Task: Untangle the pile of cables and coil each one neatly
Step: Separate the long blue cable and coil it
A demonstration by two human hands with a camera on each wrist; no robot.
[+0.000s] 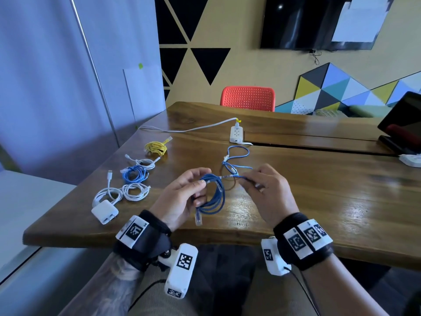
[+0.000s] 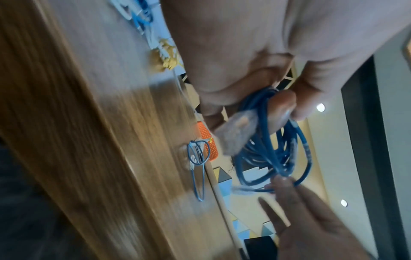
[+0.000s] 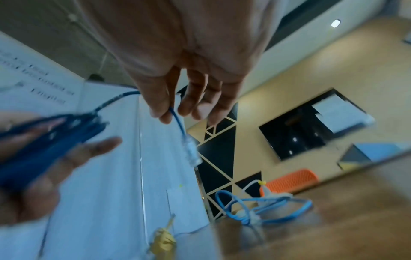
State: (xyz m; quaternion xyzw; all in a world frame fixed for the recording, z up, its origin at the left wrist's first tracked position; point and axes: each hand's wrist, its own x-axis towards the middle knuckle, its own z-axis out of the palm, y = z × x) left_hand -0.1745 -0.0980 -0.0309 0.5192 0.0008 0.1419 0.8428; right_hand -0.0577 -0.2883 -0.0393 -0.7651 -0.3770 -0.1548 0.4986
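Observation:
A dark blue network cable (image 1: 214, 195) hangs in loops from my left hand (image 1: 182, 192), which grips the coil's top above the table; a clear plug (image 1: 198, 220) dangles below. In the left wrist view the coil (image 2: 273, 154) sits between thumb and fingers. My right hand (image 1: 262, 181) pinches the cable's free end; the right wrist view shows that end (image 3: 177, 123) between thumb and forefinger, its clear plug (image 3: 192, 154) pointing away. A light blue cable (image 1: 237, 160) lies loose on the table behind both hands.
Coiled on the wooden table (image 1: 319, 201) at left: a yellow cable (image 1: 156, 148), white cables (image 1: 145, 163), a blue cable (image 1: 133, 174), a white charger with its cable (image 1: 105, 210). A white power strip (image 1: 236, 133) lies farther back. A red chair (image 1: 248, 98) stands beyond.

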